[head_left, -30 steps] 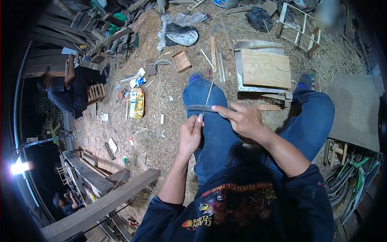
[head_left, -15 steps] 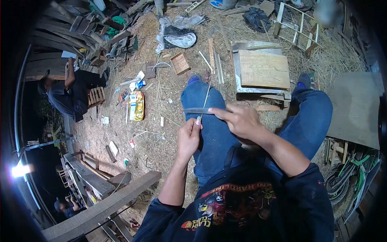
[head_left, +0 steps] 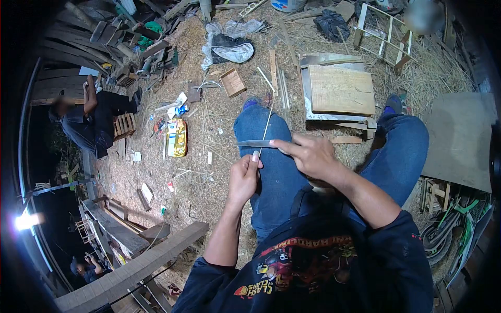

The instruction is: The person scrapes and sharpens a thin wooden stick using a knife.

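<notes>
A thin pale strip (head_left: 268, 122), which looks like split bamboo or cane, runs up over my raised knee. My left hand (head_left: 245, 175) pinches its lower end between thumb and fingers. In my right hand (head_left: 310, 156) is a knife (head_left: 254, 143), its handle wrapped by my fingers and its blade pointing left. The blade lies across the strip just above my left thumb. Both hands are over my jeans-covered thigh (head_left: 282, 182). How deep the edge sits against the strip cannot be made out.
Straw and shavings cover the ground. Ahead lie a stacked wooden board (head_left: 342, 88), a small wooden box (head_left: 233, 82) and a yellow packet (head_left: 177, 137). A wooden beam (head_left: 135, 266) crosses at lower left. One person (head_left: 86, 117) sits at left; another (head_left: 88, 266) is farther off.
Almost nothing differs. The knife blade has shifted very slightly on the strip, and my left hand keeps its pinch. My right knee has moved a little to the left.
</notes>
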Demonstrator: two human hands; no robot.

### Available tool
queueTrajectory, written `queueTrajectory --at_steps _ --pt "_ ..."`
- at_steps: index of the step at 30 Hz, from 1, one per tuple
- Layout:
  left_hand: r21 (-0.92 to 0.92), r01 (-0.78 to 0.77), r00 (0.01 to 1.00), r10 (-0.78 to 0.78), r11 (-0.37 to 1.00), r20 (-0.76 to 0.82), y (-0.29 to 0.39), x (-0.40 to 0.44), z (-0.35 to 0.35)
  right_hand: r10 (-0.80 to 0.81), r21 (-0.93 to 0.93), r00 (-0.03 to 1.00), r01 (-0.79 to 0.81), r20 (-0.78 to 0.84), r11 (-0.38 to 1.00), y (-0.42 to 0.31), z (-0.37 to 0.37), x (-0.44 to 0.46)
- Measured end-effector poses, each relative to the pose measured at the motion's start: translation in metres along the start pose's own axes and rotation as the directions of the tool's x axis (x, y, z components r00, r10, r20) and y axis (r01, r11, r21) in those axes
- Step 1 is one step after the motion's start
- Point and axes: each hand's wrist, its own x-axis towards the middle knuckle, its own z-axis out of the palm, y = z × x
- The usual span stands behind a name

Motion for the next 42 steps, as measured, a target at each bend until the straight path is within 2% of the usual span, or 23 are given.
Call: queueTrajectory --at_steps 1,2,5,6,8,11,13,17,20,25,28,32,36,38,39,41,42 --pt "0.000 0.010 1.000 -0.010 1.000 0.002 -0.002 0.000 -0.001 -0.016 -0.010 1.000 0.016 -0.008 1.000 0.001 0.002 -0.001" --pt "0.000 0.017 1.000 -0.017 1.000 0.002 -0.002 -0.002 -0.001 0.045 -0.010 0.998 -0.045 -0.032 0.999 0.009 0.004 0.002" --pt "0.021 0.010 1.000 -0.010 1.000 0.015 0.002 0.000 -0.002 0.047 -0.034 0.998 -0.046 0.029 0.998 0.001 -0.001 0.004" --pt "0.007 0.019 1.000 -0.019 1.000 0.017 -0.001 0.000 -0.003 -0.017 -0.004 1.000 0.017 -0.022 1.000 -0.006 0.002 -0.001" --pt "-0.008 0.030 0.999 -0.030 1.000 0.019 -0.003 0.002 -0.003 0.013 0.008 1.000 -0.013 -0.006 1.000 0.001 0.000 0.004" --pt "-0.057 0.028 0.999 -0.026 0.998 0.038 0.001 -0.001 -0.005 0.025 -0.001 1.000 -0.025 0.006 1.000 -0.001 -0.002 0.005" --pt "-0.115 0.093 0.994 -0.086 0.989 0.064 0.003 -0.001 -0.005 0.019 0.019 1.000 -0.019 0.003 1.000 -0.008 -0.005 0.001" --pt "-0.183 0.120 0.989 -0.103 0.976 0.103 -0.006 0.001 -0.008 0.046 -0.001 0.998 -0.046 0.049 0.999 0.002 -0.002 0.002" --pt "-0.201 0.106 0.991 -0.087 0.974 0.104 -0.006 0.004 -0.008 -0.055 0.033 0.998 0.056 -0.039 0.998 -0.004 0.003 -0.004" --pt "-0.252 0.152 0.986 -0.128 0.956 0.109 -0.009 0.006 -0.009 -0.010 0.012 1.000 0.011 -0.014 1.000 -0.005 0.001 -0.002" --pt "-0.205 0.124 0.990 -0.108 0.971 0.087 -0.006 0.004 -0.008 -0.081 0.012 0.996 0.081 -0.022 0.997 -0.011 0.003 -0.008" --pt "-0.227 0.129 0.990 -0.111 0.965 0.090 -0.009 0.007 -0.009 -0.010 0.016 1.000 0.009 0.011 1.000 -0.005 0.003 -0.002" --pt "-0.232 0.131 0.990 -0.116 0.964 0.079 -0.009 0.004 -0.007 -0.051 0.003 0.997 0.052 -0.062 0.999 -0.012 0.004 -0.007" --pt "-0.227 0.117 0.992 -0.103 0.967 0.073 -0.008 0.004 -0.006 -0.082 -0.066 0.996 0.085 0.044 0.994 -0.016 -0.002 -0.009" --pt "-0.209 0.127 0.991 -0.114 0.970 0.077 -0.005 0.003 -0.007 -0.076 -0.063 0.996 0.079 0.046 0.995 -0.014 0.000 -0.009" --pt "-0.195 0.133 0.990 -0.121 0.972 0.073 -0.004 0.001 -0.008 0.027 -0.002 0.997 -0.027 -0.074 1.000 -0.006 0.003 -0.001" --pt "-0.193 0.132 0.991 -0.124 0.972 0.054 -0.004 0.000 -0.006 0.010 -0.014 0.996 -0.011 -0.087 1.000 -0.009 0.008 -0.002"
